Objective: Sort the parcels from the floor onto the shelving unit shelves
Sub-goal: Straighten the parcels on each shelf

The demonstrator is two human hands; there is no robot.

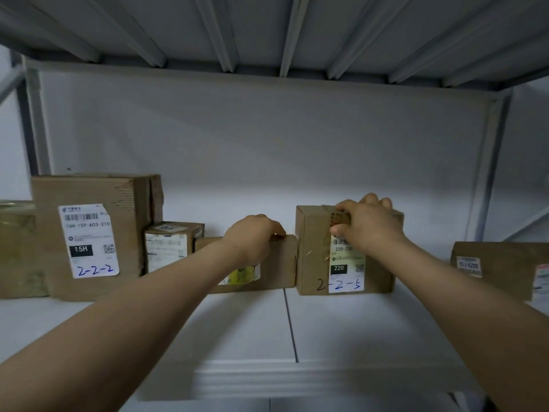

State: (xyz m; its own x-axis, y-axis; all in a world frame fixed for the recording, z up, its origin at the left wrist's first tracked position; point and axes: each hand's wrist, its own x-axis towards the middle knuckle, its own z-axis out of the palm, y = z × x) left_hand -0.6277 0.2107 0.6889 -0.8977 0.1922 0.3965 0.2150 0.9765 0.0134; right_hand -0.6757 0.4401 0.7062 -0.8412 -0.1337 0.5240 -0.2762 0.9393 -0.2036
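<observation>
Toward the left edge of the shelf [326,322], the tall box [124,233] carries a white label [89,240] with a code that looks like 15H-159-A03-210, "15H" in a black block, and "2-2-2" handwritten in blue. Near the middle, the taped box [315,251] under the right hand [368,224] reads "220-23" — the rest is hidden — then "220" in black and a handwritten "2-2-5". The yellow sticker [242,275] on the low box [279,263] under the left hand [252,236] is unreadable.
</observation>
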